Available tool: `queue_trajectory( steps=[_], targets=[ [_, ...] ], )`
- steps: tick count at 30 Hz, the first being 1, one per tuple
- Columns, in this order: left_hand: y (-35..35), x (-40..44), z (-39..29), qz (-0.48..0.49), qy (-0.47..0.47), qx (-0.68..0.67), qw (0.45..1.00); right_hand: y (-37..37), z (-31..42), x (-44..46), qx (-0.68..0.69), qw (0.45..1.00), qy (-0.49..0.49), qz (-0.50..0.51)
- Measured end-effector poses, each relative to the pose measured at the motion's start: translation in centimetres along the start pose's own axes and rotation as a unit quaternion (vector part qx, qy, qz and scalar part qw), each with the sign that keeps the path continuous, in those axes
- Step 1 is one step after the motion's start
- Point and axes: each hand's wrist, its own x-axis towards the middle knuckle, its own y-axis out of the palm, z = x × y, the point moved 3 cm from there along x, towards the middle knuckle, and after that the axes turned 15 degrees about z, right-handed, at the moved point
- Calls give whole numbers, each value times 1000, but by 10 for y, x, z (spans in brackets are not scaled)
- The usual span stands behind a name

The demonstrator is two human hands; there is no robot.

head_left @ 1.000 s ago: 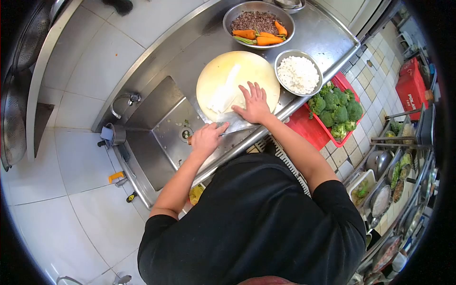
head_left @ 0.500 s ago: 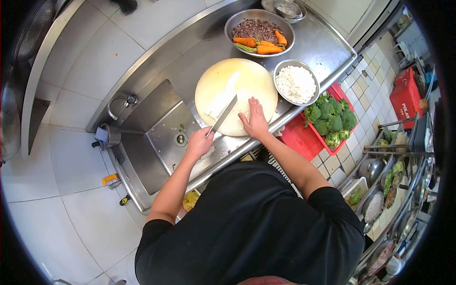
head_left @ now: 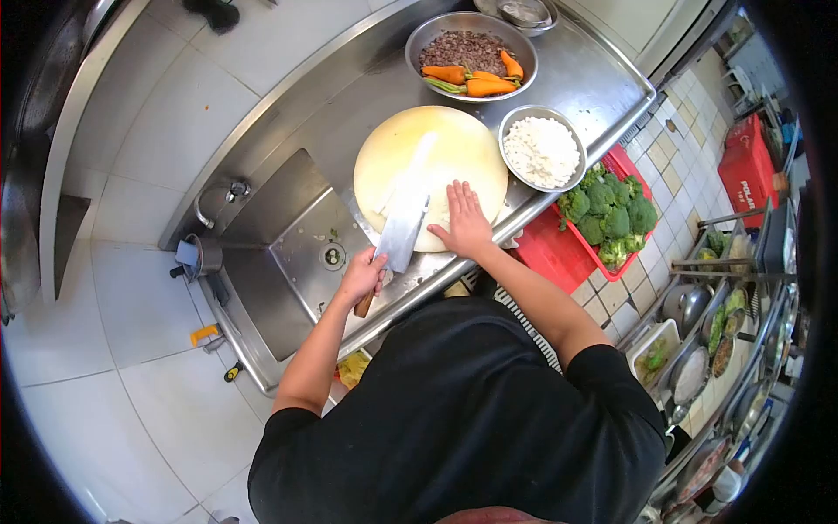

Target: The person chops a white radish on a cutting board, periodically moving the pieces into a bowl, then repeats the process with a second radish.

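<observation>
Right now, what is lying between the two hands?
The cleaver's blade, then a bare strip of the round board, between left hand and right hand, in the head view.

My shirt (head_left: 454, 393) is plain black. The round board (head_left: 393, 148) is pale cream-yellow, the cleaver (head_left: 401, 237) is silver-grey with a brown handle (head_left: 363, 304). The tabletop (head_left: 589, 74) is silver too. I see orange carrots (head_left: 491, 87) with green stems, purplish-brown bits (head_left: 463, 51), white pieces (head_left: 541, 151), green broccoli (head_left: 615, 218), a red basket (head_left: 621, 161). The floor tiles (head_left: 662, 166) make a white and beige checked pattern.
</observation>
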Motion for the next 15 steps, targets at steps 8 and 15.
queue_trajectory(
  steps=[8, 15],
  targets=[
    [44, 18, 18, 42, -24, -123, 991, 14, 24, 16, 169, 981, 2, -96],
    [110, 63, -18, 97, 53, -162, 981, -18, 2, 16, 288, 916, -6, -281]
  ],
)
